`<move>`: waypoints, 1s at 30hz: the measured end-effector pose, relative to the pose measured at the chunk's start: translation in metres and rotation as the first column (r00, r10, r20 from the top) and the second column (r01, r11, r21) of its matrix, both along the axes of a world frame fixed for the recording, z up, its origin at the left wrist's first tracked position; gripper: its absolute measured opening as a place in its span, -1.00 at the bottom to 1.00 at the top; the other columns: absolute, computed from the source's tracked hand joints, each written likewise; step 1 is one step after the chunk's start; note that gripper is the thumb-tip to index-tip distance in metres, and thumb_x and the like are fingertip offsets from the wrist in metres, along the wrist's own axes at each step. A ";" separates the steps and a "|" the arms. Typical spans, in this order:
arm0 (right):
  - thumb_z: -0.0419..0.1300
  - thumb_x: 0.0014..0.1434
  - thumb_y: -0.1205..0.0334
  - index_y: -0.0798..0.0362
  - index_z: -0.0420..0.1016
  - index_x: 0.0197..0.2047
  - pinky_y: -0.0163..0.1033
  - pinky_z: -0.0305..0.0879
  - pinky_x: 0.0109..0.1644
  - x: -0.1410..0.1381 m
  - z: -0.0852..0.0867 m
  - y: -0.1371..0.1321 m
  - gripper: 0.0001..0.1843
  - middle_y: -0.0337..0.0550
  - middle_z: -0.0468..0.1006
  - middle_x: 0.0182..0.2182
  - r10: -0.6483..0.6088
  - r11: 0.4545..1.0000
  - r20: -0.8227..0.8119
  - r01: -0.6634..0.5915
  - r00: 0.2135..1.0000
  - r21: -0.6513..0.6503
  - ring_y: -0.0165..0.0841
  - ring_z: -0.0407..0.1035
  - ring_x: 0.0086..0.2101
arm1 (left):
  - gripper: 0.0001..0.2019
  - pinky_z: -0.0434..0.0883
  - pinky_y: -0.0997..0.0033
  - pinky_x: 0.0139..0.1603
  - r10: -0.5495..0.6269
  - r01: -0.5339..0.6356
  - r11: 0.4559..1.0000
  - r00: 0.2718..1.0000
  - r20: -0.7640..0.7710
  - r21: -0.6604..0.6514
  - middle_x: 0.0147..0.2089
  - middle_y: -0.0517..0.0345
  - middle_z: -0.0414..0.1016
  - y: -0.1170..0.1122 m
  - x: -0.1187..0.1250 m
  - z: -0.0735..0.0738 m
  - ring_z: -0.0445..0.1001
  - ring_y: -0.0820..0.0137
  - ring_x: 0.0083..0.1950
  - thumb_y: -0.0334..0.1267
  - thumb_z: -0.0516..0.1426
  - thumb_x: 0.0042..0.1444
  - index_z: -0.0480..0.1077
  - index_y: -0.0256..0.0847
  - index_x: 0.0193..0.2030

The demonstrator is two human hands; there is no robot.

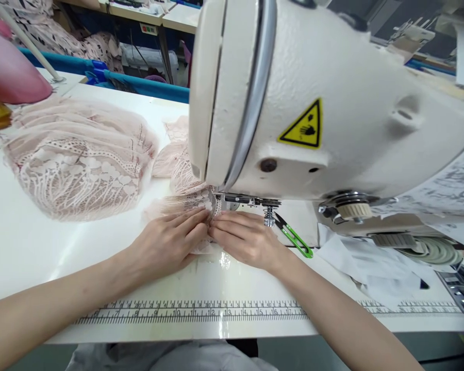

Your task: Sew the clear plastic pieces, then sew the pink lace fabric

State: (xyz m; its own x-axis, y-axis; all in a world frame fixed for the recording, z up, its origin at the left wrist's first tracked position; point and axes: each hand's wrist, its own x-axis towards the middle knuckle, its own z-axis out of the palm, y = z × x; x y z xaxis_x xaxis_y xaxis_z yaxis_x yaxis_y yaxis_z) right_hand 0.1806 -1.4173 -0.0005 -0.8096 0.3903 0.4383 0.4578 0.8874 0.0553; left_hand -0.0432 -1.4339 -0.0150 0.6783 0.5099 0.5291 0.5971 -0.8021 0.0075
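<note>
A pale pink lace fabric piece (181, 172) lies bunched under the head of a white sewing machine (332, 93), by the presser foot. My left hand (174, 239) is closed on the fabric's near edge, thumb and fingers together just left of the needle area. Close against it, my right hand (249, 239) holds the same edge, fingers pressed together and pointing left. The fingertips of both hands nearly meet, and the cloth between them is partly hidden. Green thread snips (296, 237) lie just beyond my right hand.
A second pale pink lace piece (81, 159) is spread on the table at left. A printed ruler strip (193, 312) runs along the front edge. White scraps (371, 263) and a coiled tape (435, 251) lie at right. A pink cone (11, 67) stands far left.
</note>
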 end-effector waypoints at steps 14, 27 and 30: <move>0.11 0.26 0.49 0.03 0.53 -0.18 -0.32 0.44 -0.03 -0.009 -0.003 0.000 -0.78 -0.24 0.65 -0.19 -0.077 0.997 -0.022 0.078 0.997 0.029 -0.40 0.48 -0.08 | -0.79 0.55 0.22 0.04 0.054 -0.054 0.998 0.998 -0.018 -0.013 0.09 -0.21 0.52 0.007 0.000 -0.001 0.55 0.17 0.05 -0.38 0.02 0.23 0.40 -0.39 -0.06; 0.05 0.29 0.47 -0.01 0.53 -0.13 -0.26 0.41 0.02 -0.003 -0.005 0.004 -0.72 -0.21 0.63 -0.15 -0.138 0.990 0.004 0.138 0.990 -0.034 -0.42 0.47 -0.12 | -0.74 0.54 0.18 0.07 0.069 -0.067 0.997 0.996 -0.053 0.039 0.12 -0.19 0.50 0.009 0.002 -0.003 0.53 0.15 0.10 -0.39 -0.01 0.24 0.40 -0.42 -0.02; 0.04 0.31 0.46 -0.02 0.53 -0.13 -0.25 0.42 0.02 -0.002 -0.005 0.006 -0.72 -0.20 0.63 -0.13 -0.138 0.990 0.006 0.138 0.990 -0.036 -0.41 0.47 -0.10 | -0.72 0.54 0.16 0.07 0.079 -0.077 0.996 0.995 -0.068 0.036 0.14 -0.19 0.49 0.008 0.002 -0.003 0.51 0.12 0.12 -0.36 0.00 0.25 0.41 -0.44 0.00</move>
